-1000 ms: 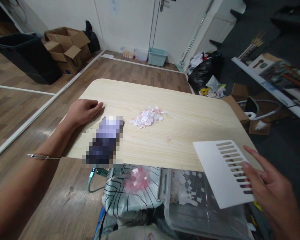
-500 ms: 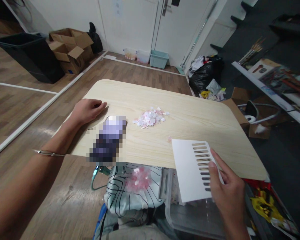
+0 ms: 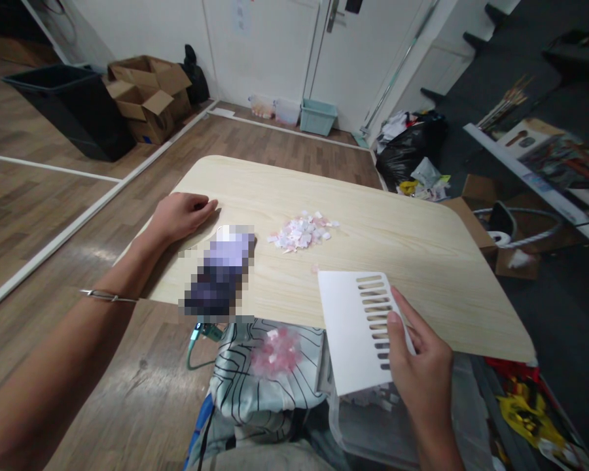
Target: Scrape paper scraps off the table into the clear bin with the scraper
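My right hand [image 3: 422,366] grips a white card [image 3: 348,333] with a row of slots, thumb on its face near the right edge. The card is tilted over the table's near edge, its upper left corner close to a small pale pink scrap [image 3: 315,268]. Farther up the table lies a loose pile of white and pink paper scraps [image 3: 302,232]. My left hand [image 3: 184,214] rests on the table's left side, its fingers loosely curled with nothing visible in them. Beside it is a phone-like device [image 3: 220,271], blurred by pixelation.
Below the near edge, pink scraps [image 3: 276,353] lie on a patterned cloth [image 3: 230,386]. A clear plastic bin [image 3: 343,425] with pale pieces sits under the card. A green cable [image 3: 192,347] hangs by the device. A shelf [image 3: 535,183] and boxes stand to the right.
My right hand has moved left with the card, and the small pink scrap near its corner has shifted left as well. My left hand stays on the table. The view has turned slightly.
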The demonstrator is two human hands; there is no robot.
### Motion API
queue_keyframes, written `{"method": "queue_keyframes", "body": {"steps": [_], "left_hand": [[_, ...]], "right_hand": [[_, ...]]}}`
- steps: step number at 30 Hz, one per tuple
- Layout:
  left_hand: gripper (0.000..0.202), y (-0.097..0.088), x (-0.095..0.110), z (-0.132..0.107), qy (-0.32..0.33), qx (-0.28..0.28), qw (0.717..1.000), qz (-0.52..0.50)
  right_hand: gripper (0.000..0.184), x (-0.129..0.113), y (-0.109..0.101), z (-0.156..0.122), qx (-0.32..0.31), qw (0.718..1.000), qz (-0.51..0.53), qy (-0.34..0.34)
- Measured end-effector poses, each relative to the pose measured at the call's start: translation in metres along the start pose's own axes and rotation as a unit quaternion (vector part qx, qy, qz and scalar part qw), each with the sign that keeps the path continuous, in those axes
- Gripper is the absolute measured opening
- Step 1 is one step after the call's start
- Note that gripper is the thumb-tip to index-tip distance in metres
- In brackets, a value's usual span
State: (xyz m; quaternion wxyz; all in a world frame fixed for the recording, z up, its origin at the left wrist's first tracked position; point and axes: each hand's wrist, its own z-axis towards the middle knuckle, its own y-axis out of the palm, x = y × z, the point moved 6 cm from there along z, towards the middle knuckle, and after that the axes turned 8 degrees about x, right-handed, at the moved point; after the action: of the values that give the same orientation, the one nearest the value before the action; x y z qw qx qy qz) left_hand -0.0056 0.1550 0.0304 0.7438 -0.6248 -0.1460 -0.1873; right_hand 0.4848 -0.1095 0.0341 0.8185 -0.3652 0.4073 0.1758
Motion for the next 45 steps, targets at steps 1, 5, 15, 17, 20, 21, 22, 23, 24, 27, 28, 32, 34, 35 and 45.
{"method": "queue_keyframes", "body": {"steps": [1,5,15,17,20,21,22,23,24,27,28,32,34,35,45], "left_hand": [[0.056,0.0,0.0,0.0,0.001,0.0,1.0,-0.001],[0.057,0.001,-0.001,0.001,0.001,-0.005,1.0,-0.003],[0.055,-0.001,0.001,-0.001,-0.001,0.0,1.0,-0.004],[0.053,-0.001,0.001,-0.001,-0.003,-0.007,1.0,-0.004],[0.051,0.0,0.001,-0.001,-0.011,-0.016,1.0,-0.002],[0.052,0.0,0.001,-0.001,-0.011,-0.016,1.0,0.0],[0.054,-0.001,0.002,-0.001,-0.01,-0.014,1.0,0.002],[0.056,-0.001,0.003,-0.001,-0.008,-0.011,1.0,0.005],[0.057,-0.002,0.003,-0.001,-0.006,-0.006,1.0,0.006],[0.059,-0.002,0.004,-0.002,-0.005,0.003,1.0,0.001],[0.059,-0.002,0.003,-0.002,-0.006,0.002,1.0,-0.001],[0.059,-0.002,0.003,-0.002,-0.007,-0.001,1.0,-0.004],[0.06,-0.003,0.003,-0.002,-0.009,-0.002,1.0,-0.004],[0.06,-0.003,0.003,-0.002,-0.01,-0.004,1.0,-0.004],[0.061,-0.001,0.002,-0.004,-0.037,-0.002,0.999,0.009]], "right_hand": [[0.053,-0.002,0.004,-0.002,-0.009,1.0,0.005,0.002],[0.054,-0.009,0.017,-0.009,-0.037,0.999,0.034,0.018],[0.047,-0.028,0.003,0.026,-0.108,0.993,0.039,-0.02],[0.044,-0.031,0.002,0.04,-0.111,0.992,0.028,-0.056],[0.044,-0.036,0.008,0.061,-0.124,0.988,0.021,-0.084],[0.044,-0.038,0.011,0.068,-0.134,0.987,0.019,-0.091],[0.043,-0.041,0.016,0.075,-0.146,0.984,0.017,-0.099],[0.043,-0.044,0.02,0.082,-0.159,0.981,0.016,-0.109],[0.043,-0.047,0.024,0.088,-0.171,0.978,0.015,-0.119],[0.043,-0.056,0.038,0.102,-0.214,0.965,0.013,-0.149],[0.043,-0.058,0.042,0.104,-0.231,0.961,0.008,-0.153],[0.042,-0.062,0.053,0.089,-0.289,0.945,0.016,-0.149],[0.041,-0.067,0.053,0.074,-0.309,0.938,0.048,-0.149],[0.04,-0.069,0.053,0.067,-0.321,0.934,0.063,-0.148],[0.044,-0.059,0.044,0.116,-0.227,0.967,0.045,-0.109]]}}
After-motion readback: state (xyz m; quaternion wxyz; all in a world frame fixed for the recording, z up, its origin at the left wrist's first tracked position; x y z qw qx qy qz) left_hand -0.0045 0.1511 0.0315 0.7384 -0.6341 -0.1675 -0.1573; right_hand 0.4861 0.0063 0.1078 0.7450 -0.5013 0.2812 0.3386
